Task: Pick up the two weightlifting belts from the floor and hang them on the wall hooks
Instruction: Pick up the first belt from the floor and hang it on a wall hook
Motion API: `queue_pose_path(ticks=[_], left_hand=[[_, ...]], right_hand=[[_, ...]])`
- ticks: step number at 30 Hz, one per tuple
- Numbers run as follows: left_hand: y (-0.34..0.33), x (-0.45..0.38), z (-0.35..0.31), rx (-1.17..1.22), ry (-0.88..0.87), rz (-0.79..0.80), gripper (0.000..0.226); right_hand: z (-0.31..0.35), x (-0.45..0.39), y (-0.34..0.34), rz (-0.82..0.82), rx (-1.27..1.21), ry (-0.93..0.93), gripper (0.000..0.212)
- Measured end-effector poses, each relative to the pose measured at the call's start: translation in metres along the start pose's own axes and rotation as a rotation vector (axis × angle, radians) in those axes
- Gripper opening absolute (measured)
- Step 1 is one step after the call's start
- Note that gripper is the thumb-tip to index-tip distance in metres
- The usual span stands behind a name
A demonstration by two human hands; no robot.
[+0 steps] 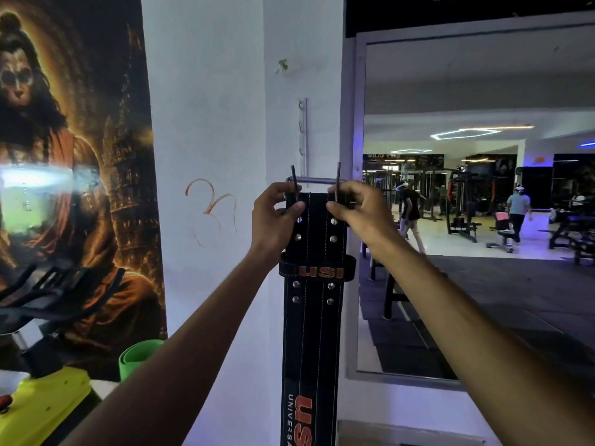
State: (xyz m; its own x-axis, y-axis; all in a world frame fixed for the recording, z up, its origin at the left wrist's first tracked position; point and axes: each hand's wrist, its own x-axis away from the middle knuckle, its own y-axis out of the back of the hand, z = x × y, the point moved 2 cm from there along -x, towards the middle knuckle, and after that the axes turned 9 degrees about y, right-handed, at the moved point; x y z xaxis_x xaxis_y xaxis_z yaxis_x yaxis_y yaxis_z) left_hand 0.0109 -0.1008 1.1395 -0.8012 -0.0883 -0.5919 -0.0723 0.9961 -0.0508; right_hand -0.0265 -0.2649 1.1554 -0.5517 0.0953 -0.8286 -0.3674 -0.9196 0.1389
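A black weightlifting belt [314, 317] with orange lettering and silver rivets hangs straight down in front of a white wall pillar. Its metal buckle [317, 181] with two upright prongs is at the top. My left hand [277, 217] pinches the belt's top left corner at the left prong. On the other side, my right hand [357, 210] grips the top right corner at the right prong. A white hook rail [303, 136] with several small hooks is fixed vertically on the pillar just above the buckle. A second belt is not in view.
A large dark poster [74, 156] covers the wall on the left. An exercise bike with a yellow-green body [42, 403] stands at lower left, beside a green roll [138, 355]. A big mirror [476, 204] on the right reflects gym machines and people.
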Motion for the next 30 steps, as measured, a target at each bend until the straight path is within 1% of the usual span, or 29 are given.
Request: queue_pose_path(ticks=[4,9,13,19,23,26,30], left_hand=[[-0.012,-0.014,0.011,0.02,0.019,0.001,0.025],[-0.027,-0.057,0.035,0.042,0.002,-0.027,0.024],[-0.035,-0.107,0.07,0.028,-0.026,-0.048,0.024],[-0.04,-0.2,0.123,0.033,-0.053,-0.045,0.023],[-0.051,-0.256,0.149,0.064,-0.083,-0.018,0.024],[-0.058,-0.289,0.164,0.045,-0.095,-0.006,0.023],[-0.064,-0.327,0.184,0.035,-0.092,-0.019,0.022]], right_hand=[[-0.023,-0.012,0.0,-0.093,-0.021,0.032,0.028],[-0.07,-0.045,-0.011,-0.168,-0.012,0.085,0.022],[-0.111,-0.084,-0.03,-0.18,0.036,0.133,0.015],[-0.176,-0.162,-0.064,-0.162,0.136,0.19,0.016],[-0.213,-0.203,-0.08,-0.227,0.159,0.207,0.012],[-0.237,-0.228,-0.089,-0.265,0.183,0.208,0.01],[-0.264,-0.254,-0.103,-0.306,0.18,0.198,0.007]])
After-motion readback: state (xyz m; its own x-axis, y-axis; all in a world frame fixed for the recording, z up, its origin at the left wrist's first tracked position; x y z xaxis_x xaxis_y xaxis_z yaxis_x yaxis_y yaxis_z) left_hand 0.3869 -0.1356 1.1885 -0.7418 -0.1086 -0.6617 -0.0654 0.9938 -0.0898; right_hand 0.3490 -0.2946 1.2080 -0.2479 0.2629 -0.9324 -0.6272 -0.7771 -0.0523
